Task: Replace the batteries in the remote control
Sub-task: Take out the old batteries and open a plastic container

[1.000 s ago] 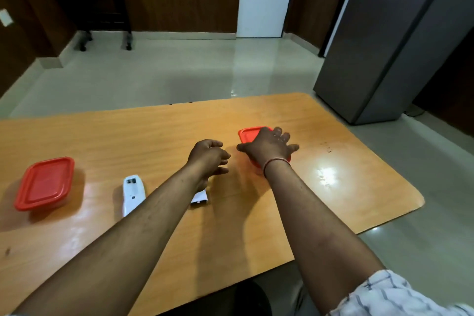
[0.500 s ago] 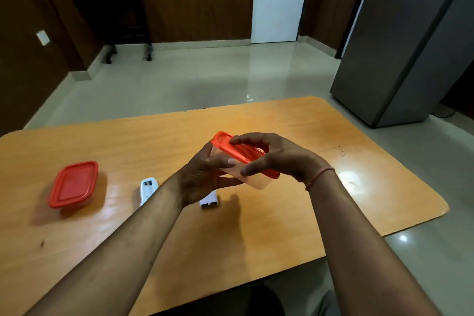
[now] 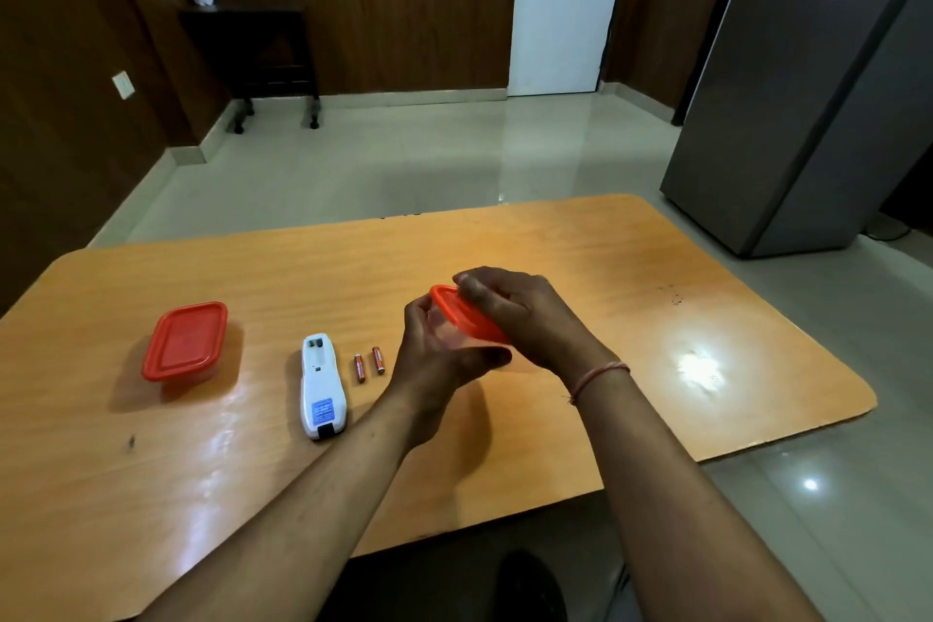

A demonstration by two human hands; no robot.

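Observation:
A white remote control [image 3: 321,389] lies face down on the wooden table [image 3: 631,278], its battery bay open and empty. Two small orange batteries [image 3: 368,364] lie side by side just right of it. Above the table's middle I hold a small clear container with a red lid [image 3: 467,318]. My left hand [image 3: 439,364] cups the container's body from below and the left. My right hand [image 3: 525,313] grips the lid from above. What the container holds is hidden.
A second clear container with a red lid [image 3: 184,341] stands closed at the table's left. A grey fridge [image 3: 818,91] stands on the floor beyond the table's right end. A dark side table [image 3: 252,51] stands against the far wall.
My right hand lifted the red-lidded container from the table's right and my left hand joined it. Both now hold it above the middle. The two batteries have come into view.

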